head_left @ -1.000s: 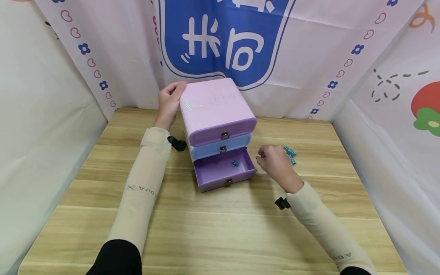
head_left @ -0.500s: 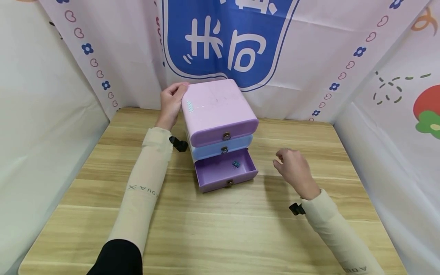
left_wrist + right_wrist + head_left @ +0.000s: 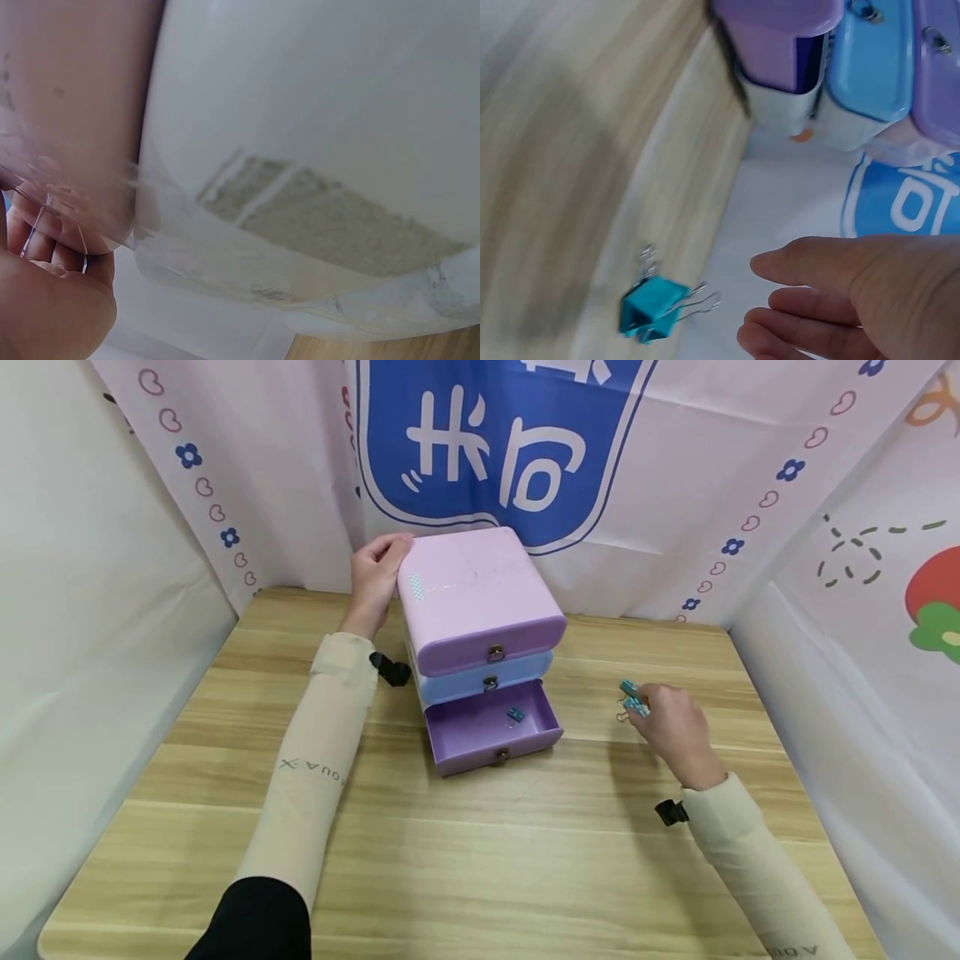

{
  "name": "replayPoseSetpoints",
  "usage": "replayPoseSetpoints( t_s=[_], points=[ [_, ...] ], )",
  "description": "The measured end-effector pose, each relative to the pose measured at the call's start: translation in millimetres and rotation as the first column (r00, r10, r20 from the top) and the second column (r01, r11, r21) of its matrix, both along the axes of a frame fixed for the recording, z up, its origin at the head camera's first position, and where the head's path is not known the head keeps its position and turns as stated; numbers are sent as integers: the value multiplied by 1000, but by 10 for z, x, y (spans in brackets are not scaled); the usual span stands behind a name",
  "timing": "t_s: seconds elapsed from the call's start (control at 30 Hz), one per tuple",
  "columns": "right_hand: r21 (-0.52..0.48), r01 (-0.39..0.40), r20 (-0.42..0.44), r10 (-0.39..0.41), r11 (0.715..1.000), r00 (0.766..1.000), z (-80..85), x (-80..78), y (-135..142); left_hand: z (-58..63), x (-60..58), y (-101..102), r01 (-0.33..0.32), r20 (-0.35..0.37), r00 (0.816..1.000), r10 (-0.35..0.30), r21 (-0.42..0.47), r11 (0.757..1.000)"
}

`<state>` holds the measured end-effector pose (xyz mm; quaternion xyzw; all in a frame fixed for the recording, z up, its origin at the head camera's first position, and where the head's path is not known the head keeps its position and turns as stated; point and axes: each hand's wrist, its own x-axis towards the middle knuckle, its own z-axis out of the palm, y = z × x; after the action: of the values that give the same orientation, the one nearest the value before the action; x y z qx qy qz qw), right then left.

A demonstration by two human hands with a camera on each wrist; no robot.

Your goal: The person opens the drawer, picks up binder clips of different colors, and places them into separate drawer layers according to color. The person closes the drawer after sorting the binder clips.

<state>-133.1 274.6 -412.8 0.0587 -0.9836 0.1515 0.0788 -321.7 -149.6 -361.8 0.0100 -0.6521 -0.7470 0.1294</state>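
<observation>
In the head view a small three-drawer box (image 3: 480,581) stands on the table, with a pale pink top. Its bottom purple drawer (image 3: 468,739) is pulled out and has a teal binder clip (image 3: 515,715) inside. My left hand (image 3: 372,581) grips the box's back left corner; a thin wire loop (image 3: 84,244) shows by its fingers in the left wrist view. To the right, my right hand (image 3: 675,722) is at the teal binder clips (image 3: 628,689), overlapping them from above. The right wrist view shows the clips (image 3: 654,304) just apart from the thumb and fingers, with nothing between them.
The blue middle drawer (image 3: 487,678) and the purple top drawer (image 3: 491,643) are closed. Behind the box hangs a white cloth (image 3: 645,510) with a blue printed shield. The wooden table (image 3: 465,860) reaches toward white side walls.
My right hand has moved right, away from the drawer and back over the teal clips, which show again at its fingertips. My left hand stays on the box corner.
</observation>
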Motion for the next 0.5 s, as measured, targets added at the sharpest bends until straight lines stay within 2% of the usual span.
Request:
replayPoseSetpoints(
  t_s=[0.1, 0.33, 0.5],
  points=[
    [4, -1, -20, 1, 1000, 1000, -68, -43, 46, 13, -7, -9, -3, -6, 1000, 3, -3, 1000],
    [14, 26, 35, -27, 1000, 999, -254, -131, 95, 0, -21, -16, 17, 4, 1000, -17, 22, 1000],
    [45, 40, 24, -41, 998, 999, -362, -201, 73, -16, -15, -15, 7, 1, 1000, -7, 4, 1000]
  ],
)
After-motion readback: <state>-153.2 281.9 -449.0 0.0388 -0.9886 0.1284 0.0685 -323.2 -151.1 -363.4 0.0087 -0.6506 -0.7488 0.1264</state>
